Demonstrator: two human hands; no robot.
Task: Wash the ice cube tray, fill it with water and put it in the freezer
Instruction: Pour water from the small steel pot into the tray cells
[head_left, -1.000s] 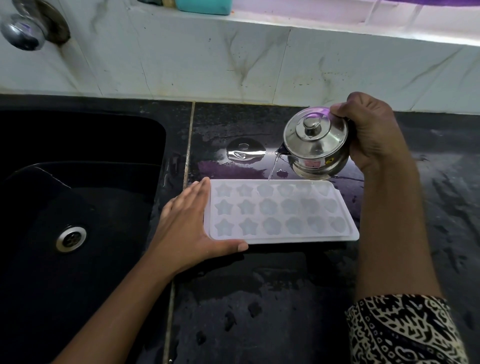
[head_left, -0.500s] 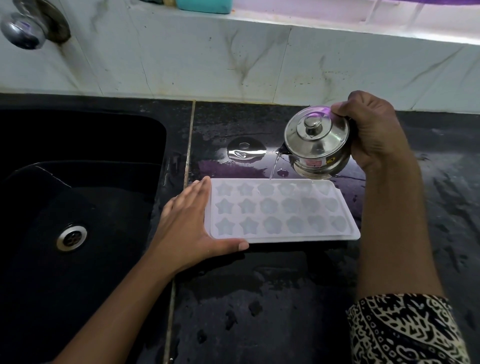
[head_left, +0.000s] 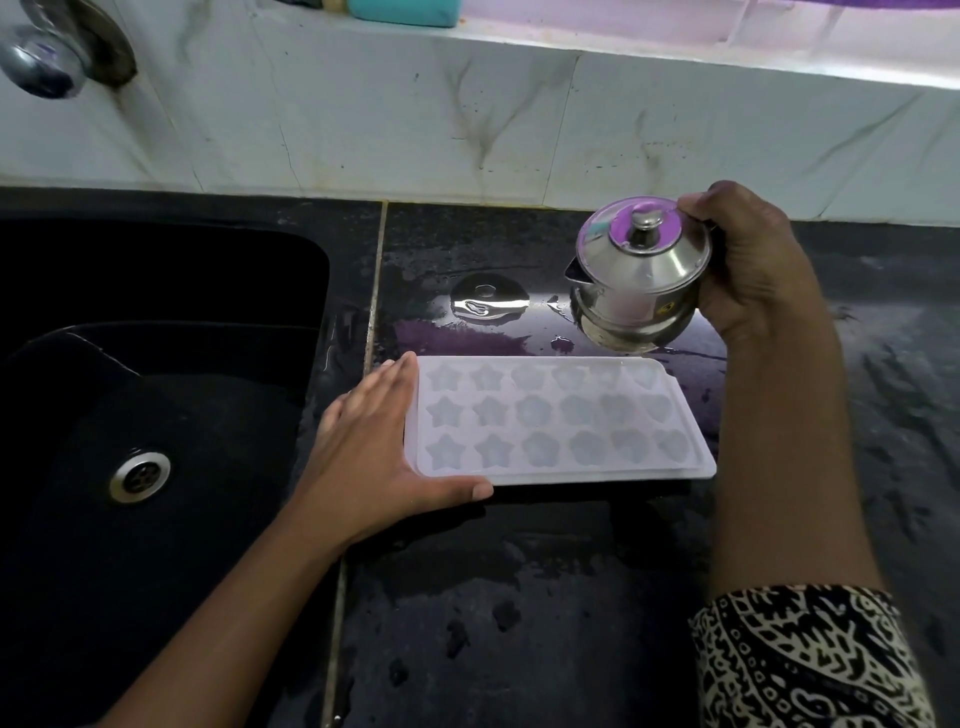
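A translucent white ice cube tray (head_left: 558, 418) with star and flower moulds lies flat on the wet black counter (head_left: 519, 597). My left hand (head_left: 371, 457) rests against its left end, fingers straight along the edge and thumb along the front rim. My right hand (head_left: 748, 270) grips a small lidded steel pot (head_left: 641, 275) held above the tray's far right corner, its spout pointing left. No stream of water shows at the spout.
A black sink (head_left: 156, 415) with a steel drain (head_left: 139, 476) lies to the left. A chrome tap (head_left: 47, 57) juts from the tiled wall at top left. A round steel disc (head_left: 488, 301) lies on the counter behind the tray, amid puddles.
The pot has tipped back towards level and the thin stream of water that fell onto the tray's far edge has stopped. My left hand and the tray have stayed put.
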